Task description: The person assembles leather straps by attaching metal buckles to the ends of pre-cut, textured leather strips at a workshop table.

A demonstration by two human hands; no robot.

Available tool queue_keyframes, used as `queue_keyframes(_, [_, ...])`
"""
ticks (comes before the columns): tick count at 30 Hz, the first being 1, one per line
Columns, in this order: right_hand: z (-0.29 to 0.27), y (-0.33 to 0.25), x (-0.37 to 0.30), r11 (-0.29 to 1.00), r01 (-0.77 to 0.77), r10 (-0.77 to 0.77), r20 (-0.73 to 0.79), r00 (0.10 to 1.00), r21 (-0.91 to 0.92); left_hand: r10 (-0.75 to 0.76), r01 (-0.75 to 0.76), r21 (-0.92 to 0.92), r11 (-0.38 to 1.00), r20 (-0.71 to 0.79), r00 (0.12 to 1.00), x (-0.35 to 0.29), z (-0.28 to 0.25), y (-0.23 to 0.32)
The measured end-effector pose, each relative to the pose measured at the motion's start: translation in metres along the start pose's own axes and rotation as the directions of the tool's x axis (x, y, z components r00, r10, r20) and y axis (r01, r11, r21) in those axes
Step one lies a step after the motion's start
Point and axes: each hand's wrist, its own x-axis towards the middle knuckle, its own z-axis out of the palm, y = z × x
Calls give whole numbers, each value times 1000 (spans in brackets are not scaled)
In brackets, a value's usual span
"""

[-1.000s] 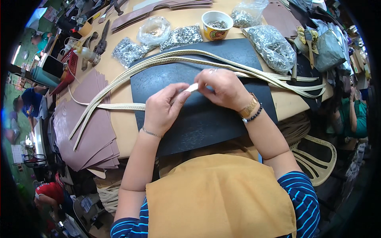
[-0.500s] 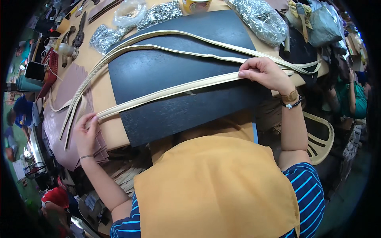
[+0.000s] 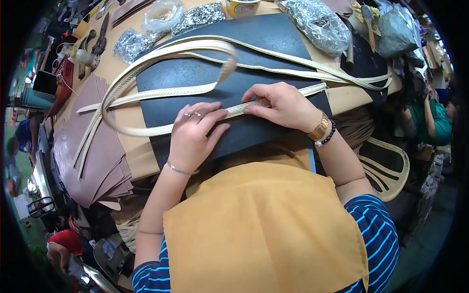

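Between the two hands, just above the dark mat [image 3: 273, 29], I have a pale braided strap [image 3: 236, 110] whose long axis runs left to right and slants away from the body toward the right. On its right-hand stretch, my right grip [image 3: 286, 107] pinches it, thumb on the near side and fingers on the far side. Left of that, my left grip [image 3: 193, 136] curls over it, thumb standing apart from the index finger; how firmly it closes I cannot tell. Only a short bare length shows between the two. One end pokes out past the right grip, near the mat's right edge, so the right hand is the nearer to it. Out from the left grip, the strap leaves the mat and seems to sweep up into a wide loop, blurred at its bend.

Beyond both grips, more pale straps [image 3: 288, 71] lie across the mat, curving over the table [image 3: 347, 97]. Left of the left grip I see fanned mauve sheets [image 3: 90, 161]. Farthest from the grips sit a bag of shiny metal pieces [image 3: 317, 27], a tub [image 3: 242, 7] and, off right, a brush [image 3: 369, 29].
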Motion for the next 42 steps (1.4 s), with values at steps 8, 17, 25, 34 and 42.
queue_keyframes(8, [-9,12,-6,972,52,-53,-2,999,228,-76,64,-118,991,-95,993,-3,3,-9])
queue_keyframes(17, [-6,14,-7,969,-24,20,17,1000,247,-160,123,-261,957,-126,979,-4,7,-9])
queue_keyframes(25, [-6,15,-8,973,22,-19,-14,1000,231,-132,97,-232,968,-140,981,-3,7,-10])
queue_keyframes(34, [-12,11,-6,985,-82,69,89,994,153,-164,156,-133,979,-55,985,-1,-1,-5])
queue_keyframes(42, [-12,11,-3,983,-127,107,148,983,133,-184,175,-139,975,-53,982,-1,3,-5])
